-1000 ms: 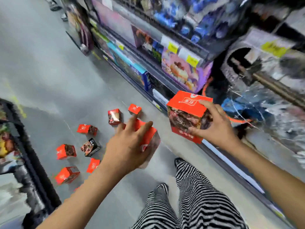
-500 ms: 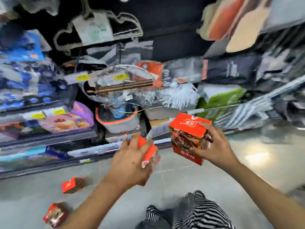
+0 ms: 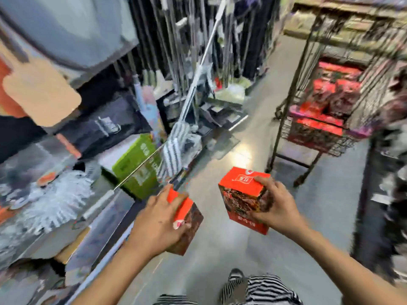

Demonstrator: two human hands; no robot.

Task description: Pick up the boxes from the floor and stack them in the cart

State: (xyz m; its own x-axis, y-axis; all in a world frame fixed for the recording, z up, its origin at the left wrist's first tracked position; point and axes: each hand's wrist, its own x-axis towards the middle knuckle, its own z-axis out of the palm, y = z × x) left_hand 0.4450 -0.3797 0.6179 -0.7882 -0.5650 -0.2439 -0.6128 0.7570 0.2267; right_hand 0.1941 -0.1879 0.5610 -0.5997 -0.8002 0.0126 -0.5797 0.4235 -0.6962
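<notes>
I hold one box in each hand at waist height over the aisle floor. My left hand grips a red-topped box from above, tilted, with its dark printed side facing right. My right hand grips a second red box from the right side, its red top up. The black wire cart stands ahead at the right, apart from both hands, with several red boxes stacked in its basket.
Store shelves with a green carton and packaged goods run along my left. Mops and broom poles lean at the aisle's far end. Grey floor lies between me and the cart. More shelving stands at the right edge.
My view has swung right, away from the boxes on the floor, past the shelves to the cart. Both hands kept their boxes in about the same place before me.
</notes>
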